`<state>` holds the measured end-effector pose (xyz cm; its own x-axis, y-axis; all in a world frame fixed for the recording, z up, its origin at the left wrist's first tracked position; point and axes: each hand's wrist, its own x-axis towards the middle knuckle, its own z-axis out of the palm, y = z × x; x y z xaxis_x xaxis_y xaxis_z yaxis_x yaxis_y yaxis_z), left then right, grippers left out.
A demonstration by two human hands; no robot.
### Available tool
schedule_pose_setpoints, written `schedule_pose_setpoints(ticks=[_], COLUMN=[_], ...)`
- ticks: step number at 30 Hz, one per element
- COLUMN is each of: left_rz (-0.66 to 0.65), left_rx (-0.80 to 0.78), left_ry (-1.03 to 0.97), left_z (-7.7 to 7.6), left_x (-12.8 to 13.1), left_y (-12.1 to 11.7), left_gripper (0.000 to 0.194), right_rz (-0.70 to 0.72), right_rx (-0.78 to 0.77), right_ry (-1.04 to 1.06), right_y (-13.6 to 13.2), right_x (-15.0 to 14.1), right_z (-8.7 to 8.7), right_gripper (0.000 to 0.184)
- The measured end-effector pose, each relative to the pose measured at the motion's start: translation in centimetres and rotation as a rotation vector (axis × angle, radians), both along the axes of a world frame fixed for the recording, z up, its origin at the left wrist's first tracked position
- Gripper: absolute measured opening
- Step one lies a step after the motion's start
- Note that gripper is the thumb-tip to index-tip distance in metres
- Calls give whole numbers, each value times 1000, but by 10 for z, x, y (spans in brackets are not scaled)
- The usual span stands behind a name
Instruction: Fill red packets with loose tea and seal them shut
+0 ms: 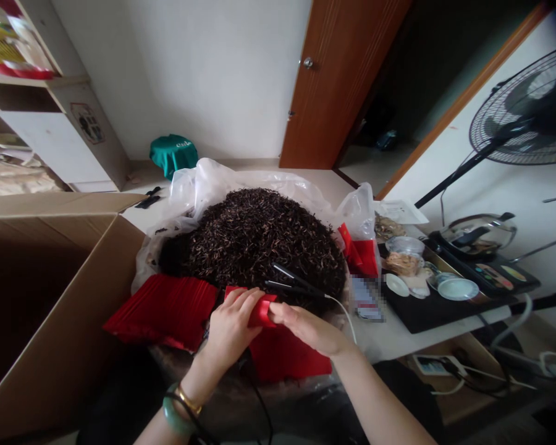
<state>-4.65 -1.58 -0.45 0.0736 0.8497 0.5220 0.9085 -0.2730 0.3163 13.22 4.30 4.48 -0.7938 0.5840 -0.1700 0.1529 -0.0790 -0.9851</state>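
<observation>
My left hand [234, 321] is wrapped round a small red pouch [261, 311], its fingers bent over the top. At the pouch's right end, my right hand [301, 322] has its fingertips at or inside the opening; how deep they reach is hidden. Beneath both hands, more red pouches [290, 355] lie flat. A thick row of red pouches [167, 309] sits left of my left hand. Just beyond my hands rises a heap of dark dried tea leaves [259, 241] in a clear plastic bag [208, 176]. A black hand-held clamp like a hair straightener [299, 284], with a white cord, rests on the leaves.
An open cardboard box [97, 266] stands at the left. Right of the heap are loose red pouches [364, 254], a blurred-out item [368, 300], and a black tray [412, 315] with small dishes [458, 288]. A fan [528, 117] stands at the far right.
</observation>
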Motion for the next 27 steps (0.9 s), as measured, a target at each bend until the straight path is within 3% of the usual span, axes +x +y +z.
schedule_pose_setpoints(ticks=[3, 5, 6, 8, 12, 15, 19, 27], left_rz=[52, 89, 104, 126, 145, 154, 169, 186], left_rx=[30, 40, 42, 40, 46, 52, 43, 32], left_ry=[-65, -106, -125, -164, -235, -269, -296, -320], left_z=[3, 5, 5, 6, 5, 4, 4, 5], left_x=[-1, -2, -3, -3, -4, -5, -8, -8], left_y=[0, 1, 1, 1, 2, 2, 2, 2], left_gripper=[50, 49, 48, 46, 45, 48, 50, 47], right_rz=[-60, -279, -375, -383, -280, -270, -364, -598], right_rx=[64, 320, 498, 818, 1102, 1141, 1085, 1098], right_ry=[29, -86, -197, -466, -765, -744, -604, -684], right_y=[12, 25, 32, 44, 59, 66, 78, 102], right_x=[15, 23, 26, 28, 28, 32, 48, 79], right_z=[13, 8, 1, -20, -59, -71, -74, -96], right_gripper=[61, 43, 31, 24, 23, 13, 5, 36])
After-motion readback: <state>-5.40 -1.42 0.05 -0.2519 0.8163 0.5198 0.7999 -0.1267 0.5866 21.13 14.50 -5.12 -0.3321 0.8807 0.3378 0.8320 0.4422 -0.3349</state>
